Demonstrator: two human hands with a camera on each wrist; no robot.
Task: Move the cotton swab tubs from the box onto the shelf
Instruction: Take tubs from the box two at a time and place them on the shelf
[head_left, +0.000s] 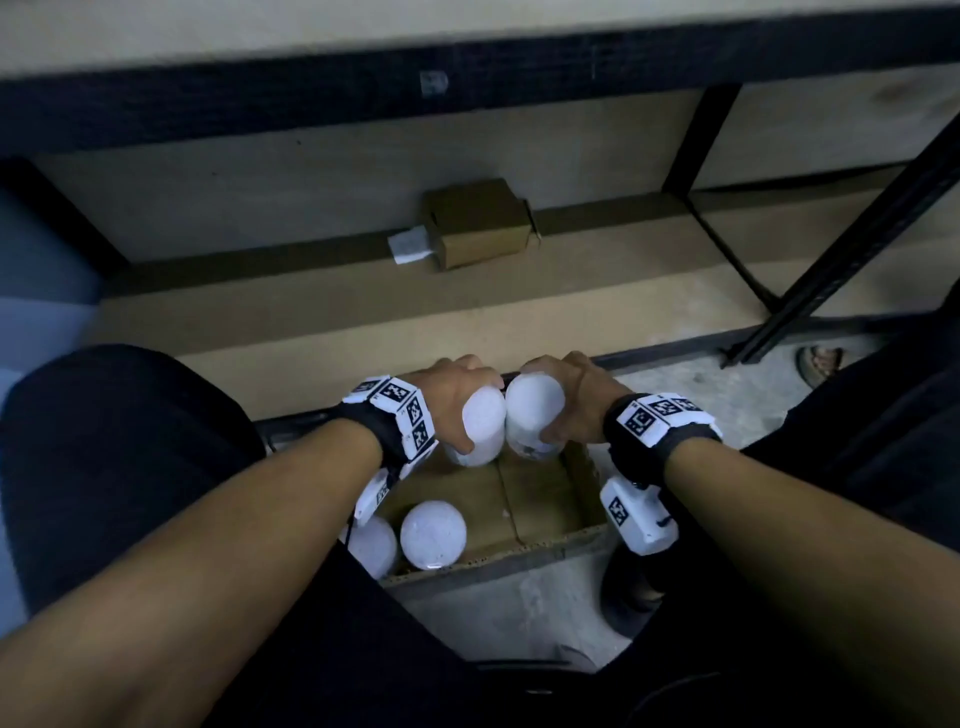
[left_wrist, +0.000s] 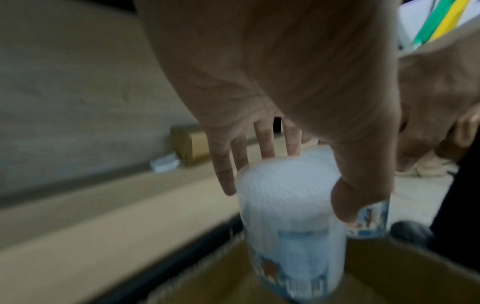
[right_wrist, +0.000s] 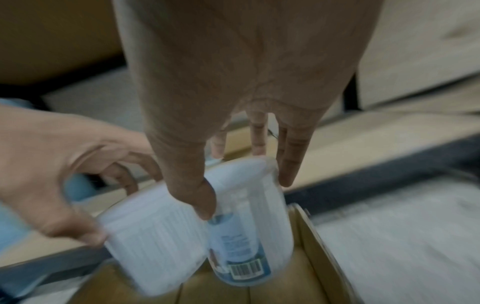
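Observation:
An open cardboard box (head_left: 540, 499) sits on the floor between my knees. My left hand (head_left: 457, 402) grips a white cotton swab tub (head_left: 480, 426) from above, thumb and fingers round its top (left_wrist: 285, 185). Beside it my right hand (head_left: 563, 395) grips a second tub (head_left: 532, 415), whose blue label and barcode (right_wrist: 245, 267) show in the right wrist view. Both tubs hang upright over the box's far end, almost touching. Two more tubs (head_left: 432, 534) stand in the box's near left corner. The low wooden shelf (head_left: 363, 301) lies just beyond the box.
A small brown carton (head_left: 478, 223) with a white tag stands far back on the shelf. Black metal shelf posts (head_left: 841, 244) slant down at the right, and an upper shelf rail (head_left: 467, 88) crosses overhead. Someone's sandalled foot (head_left: 820, 364) is on the concrete floor at the right.

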